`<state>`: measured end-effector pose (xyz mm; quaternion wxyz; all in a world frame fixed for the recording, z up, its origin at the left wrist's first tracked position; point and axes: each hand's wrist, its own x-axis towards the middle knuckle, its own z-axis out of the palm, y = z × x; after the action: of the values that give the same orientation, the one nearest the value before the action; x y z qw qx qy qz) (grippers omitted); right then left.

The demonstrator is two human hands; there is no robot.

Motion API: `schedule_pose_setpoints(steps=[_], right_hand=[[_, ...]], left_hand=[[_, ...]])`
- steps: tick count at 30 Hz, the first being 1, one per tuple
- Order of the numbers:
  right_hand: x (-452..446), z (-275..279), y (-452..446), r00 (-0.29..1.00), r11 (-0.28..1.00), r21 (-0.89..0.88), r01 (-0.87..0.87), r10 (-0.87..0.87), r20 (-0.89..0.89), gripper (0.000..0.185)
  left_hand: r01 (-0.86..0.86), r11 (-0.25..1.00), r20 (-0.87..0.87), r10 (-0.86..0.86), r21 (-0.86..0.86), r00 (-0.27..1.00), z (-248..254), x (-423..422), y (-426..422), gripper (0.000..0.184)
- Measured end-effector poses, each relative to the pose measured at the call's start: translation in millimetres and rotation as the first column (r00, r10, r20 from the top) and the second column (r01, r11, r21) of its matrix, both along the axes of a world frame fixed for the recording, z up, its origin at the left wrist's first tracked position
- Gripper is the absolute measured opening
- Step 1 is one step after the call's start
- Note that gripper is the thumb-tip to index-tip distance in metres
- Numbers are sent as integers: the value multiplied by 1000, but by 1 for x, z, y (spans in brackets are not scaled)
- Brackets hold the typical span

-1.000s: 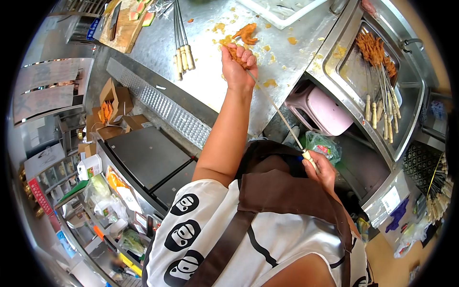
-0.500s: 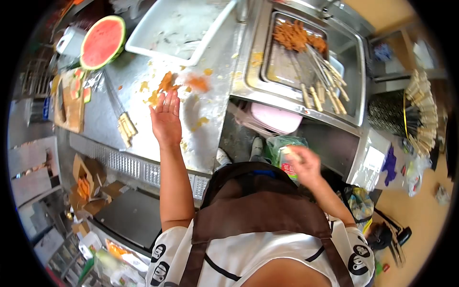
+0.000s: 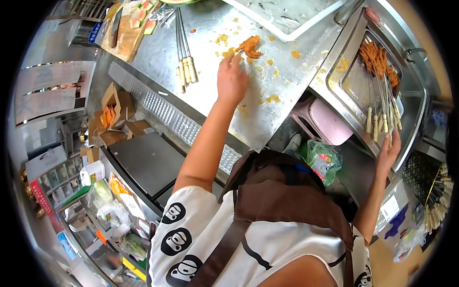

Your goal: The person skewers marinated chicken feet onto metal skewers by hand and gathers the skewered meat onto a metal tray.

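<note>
Left hand, head view: The left hand [image 3: 232,80] reaches palm down over the counter [image 3: 260,117], fingers close together and slightly bent, nothing seen in its grip, the fingertips just beside a reddish-orange coated piece [image 3: 249,47].
Coated piece: It lies alone on the metal among yellowish smears, near the rim of a white tub [image 3: 287,37].
Right hand: The right hand [image 3: 388,150] is raised to the wooden handles [image 3: 385,123] of the loaded skewers; whether its fingers are closed on one, the picture cannot tell.
Loaded skewers: Their coated meat [image 3: 374,55] is bunched in a metal tray [image 3: 353,81], the handles fanned past its near edge.
Bare skewers: Several [image 3: 183,38] lie side by side on the counter, left of the left hand.
Tray risk: The rods sit close and overlap, so a tug on one handle could drag neighbours along, or tip meat over the edge.
Counter risk: The smears look slick; a careless push could send the piece sliding toward the tub, and a firm pinch could tear its coating.
</note>
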<state>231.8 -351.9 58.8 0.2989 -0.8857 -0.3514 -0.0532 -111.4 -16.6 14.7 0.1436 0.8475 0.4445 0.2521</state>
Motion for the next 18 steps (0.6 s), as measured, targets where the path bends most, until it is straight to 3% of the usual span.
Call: schedule_pose_setpoints(steps=[3, 6, 7, 8, 9, 11, 12, 13, 14, 15, 16, 17, 18], right_hand=[[-31, 0, 9, 989, 987, -72, -143, 145, 28, 37], [-64, 16, 9, 959, 990, -97, -99, 69, -274, 36], [-67, 10, 1, 951, 994, -65, -88, 64, -303, 36], [-68, 12, -5, 979, 982, -154, -108, 79, -186, 35], [-69, 21, -9, 973, 983, -121, -138, 112, -201, 33], [-61, 22, -31, 987, 994, -26, -109, 105, -122, 29], [-55, 32, -41, 991, 997, 16, -74, 75, -113, 28], [-48, 46, -52, 998, 995, 91, -45, 50, -44, 25], [-35, 53, -71, 999, 993, 114, 31, -33, 16, 24], [-22, 60, -88, 992, 985, 145, 93, -104, 65, 24], [-6, 73, -103, 966, 963, 216, 161, -198, 165, 24], [14, 82, -120, 912, 938, 258, 233, -303, 278, 24], [38, 101, -139, 860, 935, 268, 231, -326, 392, 25]], left_hand=[[189, 958, -158, -157, 216, 975, -11, 34, 38, 41], [322, 947, -141, -322, -25, 936, -49, 43, 88, 35], [396, 918, -127, -390, 27, 912, -52, 43, 97, 31], [466, 881, -119, -456, 80, 882, -55, 43, 107, 26], [531, 837, -115, -519, 134, 847, -57, 44, 115, 22], [538, 841, -381, -515, -53, 768, -32, 41, 116, 24], [503, 864, -348, -480, -27, 805, -28, 40, 109, 23], [354, 917, -364, -398, -184, 842, -10, 43, 97, 21], [449, 893, -404, -425, -39, 810, -16, 38, 101, 25], [459, 889, -273, -439, 10, 856, -20, 36, 102, 30], [397, 878, -175, -361, 268, 916, -22, 37, 99, 28], [413, 868, -170, -379, 276, 910, -16, 41, 94, 28], [261, 955, 81, -252, -140, 964, -3, 43, 85, 26]])
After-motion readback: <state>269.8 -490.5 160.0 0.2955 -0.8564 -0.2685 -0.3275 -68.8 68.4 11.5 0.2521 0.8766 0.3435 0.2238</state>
